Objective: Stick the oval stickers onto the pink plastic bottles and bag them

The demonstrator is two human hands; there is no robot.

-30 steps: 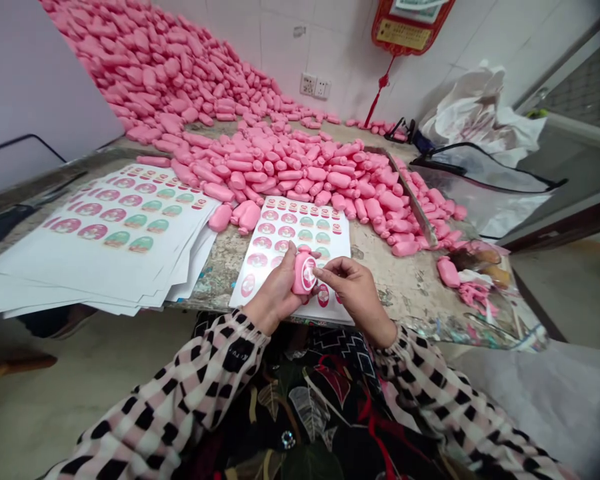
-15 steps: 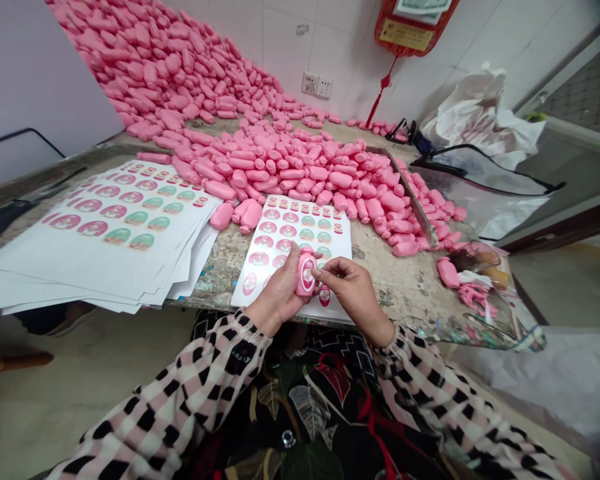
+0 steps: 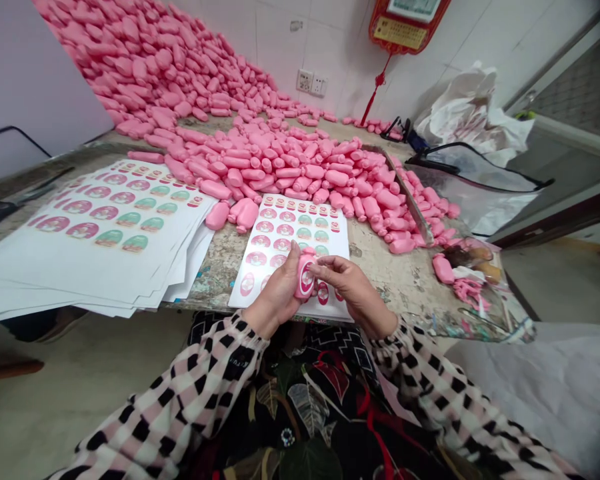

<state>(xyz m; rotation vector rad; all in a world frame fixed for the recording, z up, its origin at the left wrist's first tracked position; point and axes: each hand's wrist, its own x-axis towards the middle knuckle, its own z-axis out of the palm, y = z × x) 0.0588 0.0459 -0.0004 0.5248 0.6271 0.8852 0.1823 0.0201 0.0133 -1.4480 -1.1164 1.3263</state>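
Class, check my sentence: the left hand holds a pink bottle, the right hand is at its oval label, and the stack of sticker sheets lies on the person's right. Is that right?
Not quite: the head view shows the stack of sticker sheets on the person's left. The left hand does hold a pink bottle, and the right hand is at its oval label.

– How many bottles (image 3: 285, 160)?
– Too many to count; one held bottle (image 3: 305, 283), though.
– One left hand (image 3: 277, 290), one right hand (image 3: 355, 285)?
– Yes, two altogether.
– Wall sockets (image 3: 305, 81)?
– Two.
– Red wall hangings (image 3: 405, 41)?
– One.
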